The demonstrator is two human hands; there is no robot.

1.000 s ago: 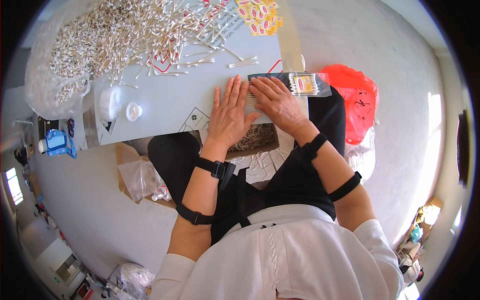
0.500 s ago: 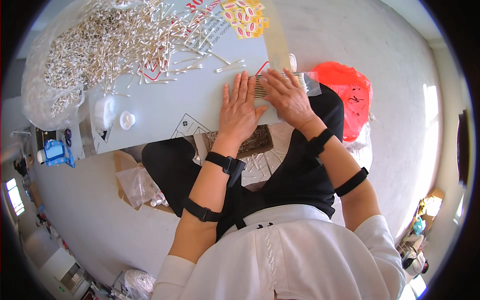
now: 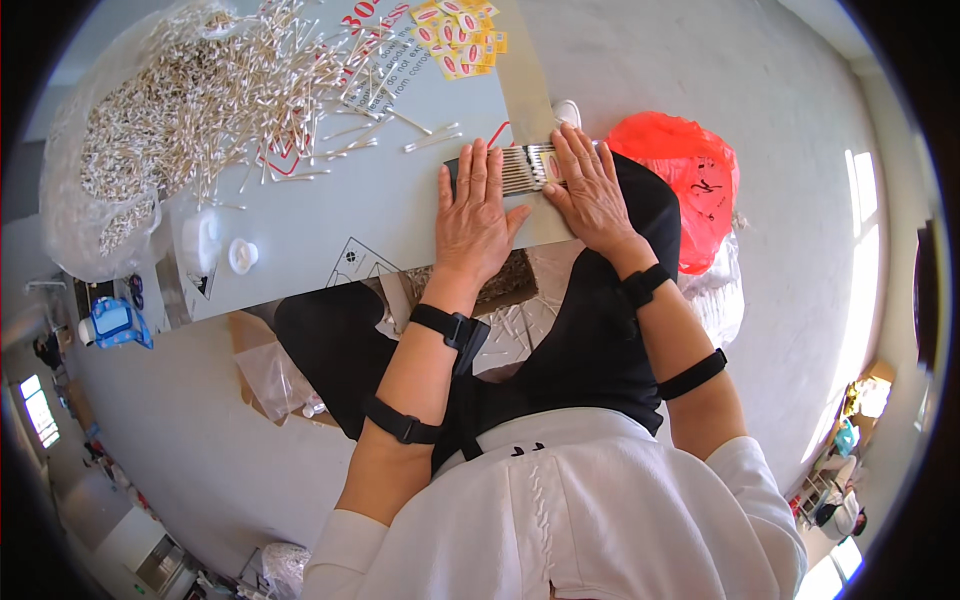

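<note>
Between my hands a flat row of cotton swabs (image 3: 518,170) lies near the table's right end, apparently in a clear plastic bag. A small yellow and white label (image 3: 551,166) shows at its right part. My left hand (image 3: 474,215) rests flat over the row's left end, fingers stretched out and thumb spread. My right hand (image 3: 597,200) lies flat across the right end, its fingers extended and its thumb beside the label. Both palms hide the ends of the row. Neither hand grasps anything.
Loose cotton swabs (image 3: 290,90) spill from a big clear bag (image 3: 62,215) at the far left. Yellow labels (image 3: 462,40) lie at the back. A white round cap (image 3: 243,255) sits near the table's (image 3: 300,235) front edge. A red plastic bag (image 3: 690,180) is at the right.
My right hand has shifted toward the row's right end, and its fingers are more upright. The yellow label on the row now shows. My left hand stays flat at the left end.
</note>
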